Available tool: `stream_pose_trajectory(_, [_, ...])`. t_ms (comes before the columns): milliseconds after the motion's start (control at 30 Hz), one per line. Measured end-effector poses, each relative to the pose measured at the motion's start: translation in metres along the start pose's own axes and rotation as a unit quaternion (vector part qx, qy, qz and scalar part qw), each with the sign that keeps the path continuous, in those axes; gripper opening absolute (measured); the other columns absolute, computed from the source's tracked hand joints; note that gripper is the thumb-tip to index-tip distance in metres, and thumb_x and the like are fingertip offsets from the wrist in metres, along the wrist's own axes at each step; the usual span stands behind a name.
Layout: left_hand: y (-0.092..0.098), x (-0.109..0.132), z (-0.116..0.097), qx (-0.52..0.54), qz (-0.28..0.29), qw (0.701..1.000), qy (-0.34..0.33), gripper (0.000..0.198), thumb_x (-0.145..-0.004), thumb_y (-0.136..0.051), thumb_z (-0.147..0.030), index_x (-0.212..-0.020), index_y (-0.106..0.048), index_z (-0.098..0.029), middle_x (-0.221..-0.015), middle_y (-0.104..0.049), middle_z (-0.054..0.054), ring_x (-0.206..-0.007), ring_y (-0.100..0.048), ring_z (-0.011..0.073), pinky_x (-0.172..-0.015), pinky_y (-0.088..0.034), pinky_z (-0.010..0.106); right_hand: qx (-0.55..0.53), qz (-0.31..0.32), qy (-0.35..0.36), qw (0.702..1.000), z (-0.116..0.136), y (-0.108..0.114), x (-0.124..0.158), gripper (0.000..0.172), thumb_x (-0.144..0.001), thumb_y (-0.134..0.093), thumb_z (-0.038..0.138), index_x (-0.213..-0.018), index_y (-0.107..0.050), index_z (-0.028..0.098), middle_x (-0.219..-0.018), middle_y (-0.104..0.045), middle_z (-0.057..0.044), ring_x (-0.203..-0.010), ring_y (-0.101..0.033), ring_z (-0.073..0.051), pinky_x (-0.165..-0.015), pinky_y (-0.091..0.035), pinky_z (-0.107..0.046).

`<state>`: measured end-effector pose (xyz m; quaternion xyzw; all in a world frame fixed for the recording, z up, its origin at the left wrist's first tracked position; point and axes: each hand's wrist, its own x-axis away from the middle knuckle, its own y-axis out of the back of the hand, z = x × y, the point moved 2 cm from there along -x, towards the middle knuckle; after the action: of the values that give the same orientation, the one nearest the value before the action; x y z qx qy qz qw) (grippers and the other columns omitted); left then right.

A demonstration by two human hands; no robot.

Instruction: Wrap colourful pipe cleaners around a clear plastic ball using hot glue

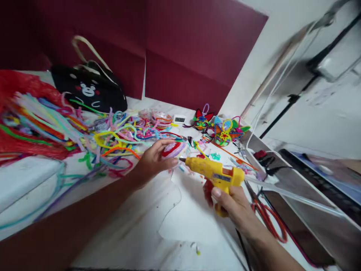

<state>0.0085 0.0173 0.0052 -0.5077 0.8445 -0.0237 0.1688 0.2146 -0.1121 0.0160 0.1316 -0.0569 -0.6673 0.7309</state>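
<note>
The person's left hand (pixel 155 157) pinches a round piece (pixel 174 149) near the middle of the white table (pixel 194 222), the thumb below and the fingers curled around its upper side. The round piece is small and domed, with curved bands of strong red and pale lilac running across it; its far right edge is pale and too blurred to make out. The right hand (pixel 232 203) is wrapped around the handle of a yellow glue gun (pixel 208 168), the thumb lying along the near side and the other fingers closed around the grip. The glue gun has a chunky, bright yellow body with an orange-brown section toward the back and a dark label on its side. Its metal nozzle (pixel 182 160) points left, right beside the left thumb and the lower edge of the round piece; whether it touches either cannot be told. Beyond the hands stand 2 colorful ornaments, a red-eared ornament (pixel 202 122) and a larger ornament (pixel 223 132) with a yellow loop design. A tangle of fuzzy stems (pixel 121 135) spreads to the left, before a black bag (pixel 90 90). Red-handled scissors (pixel 269 218) and a phone (pixel 300 227) lie to the right.
</note>
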Motion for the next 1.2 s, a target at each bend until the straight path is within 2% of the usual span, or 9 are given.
stream_pose_trajectory(167, [-0.0005,0.0020,-0.0023,-0.014,-0.009,1.000,-0.005,0.058,-0.066,-0.085,-0.033,-0.116,-0.058,-0.021,-0.119,-0.062,0.005,-0.113,-0.056,0.0235,-0.089,-0.047,0.030,0.017,0.000,-0.006,1.000,0.0010,-0.0001,0.0005,0.045,-0.091,-0.053,0.059,-0.079,-0.057,0.016,-0.062,-0.046,0.003,-0.050,-0.035,-0.007,-0.044,-0.025,-0.020])
stream_pose_trajectory(367, [-0.0012,0.0031,-0.0033,-0.018,-0.017,1.000,0.008,0.061,-0.066,-0.083,-0.033,-0.120,-0.057,-0.020,-0.120,-0.062,0.007,-0.114,-0.056,0.0260,-0.089,-0.048,0.033,0.025,-0.004,-0.003,1.000,0.0030,-0.0007,0.0016,0.044,-0.091,-0.052,0.059,-0.080,-0.056,0.016,-0.065,-0.049,0.002,-0.053,-0.039,-0.008,-0.046,-0.029,-0.021])
stream_pose_trajectory(633, [-0.0004,0.0032,-0.0037,-0.019,-0.015,0.999,0.031,0.065,-0.065,-0.084,-0.035,-0.121,-0.057,-0.019,-0.124,-0.063,0.009,-0.120,-0.055,0.0294,-0.093,-0.048,0.035,0.043,-0.002,0.014,0.999,0.0021,0.0004,0.0009,0.043,-0.094,-0.049,0.057,-0.078,-0.054,0.017,-0.066,-0.049,0.002,-0.055,-0.040,-0.009,-0.047,-0.028,-0.021])
stream_pose_trajectory(1067, [-0.0006,0.0026,-0.0042,-0.020,-0.028,0.999,0.029,0.064,-0.062,-0.085,-0.035,-0.118,-0.060,-0.019,-0.129,-0.064,0.011,-0.125,-0.055,0.0353,-0.101,-0.047,0.044,0.121,-0.025,0.042,0.991,-0.0038,0.0047,0.0055,0.038,-0.096,-0.048,0.052,-0.086,-0.060,0.018,-0.064,-0.049,0.002,-0.052,-0.040,-0.010,-0.045,-0.028,-0.022])
stream_pose_trajectory(1200, [-0.0009,0.0024,-0.0038,-0.021,-0.033,0.999,0.033,0.063,-0.062,-0.085,-0.034,-0.118,-0.061,-0.020,-0.128,-0.064,0.010,-0.125,-0.055,0.0348,-0.102,-0.046,0.043,0.139,-0.033,0.050,0.989,0.0004,0.0040,0.0060,0.039,-0.096,-0.048,0.053,-0.084,-0.060,0.017,-0.063,-0.048,0.002,-0.053,-0.041,-0.011,-0.045,-0.029,-0.023])
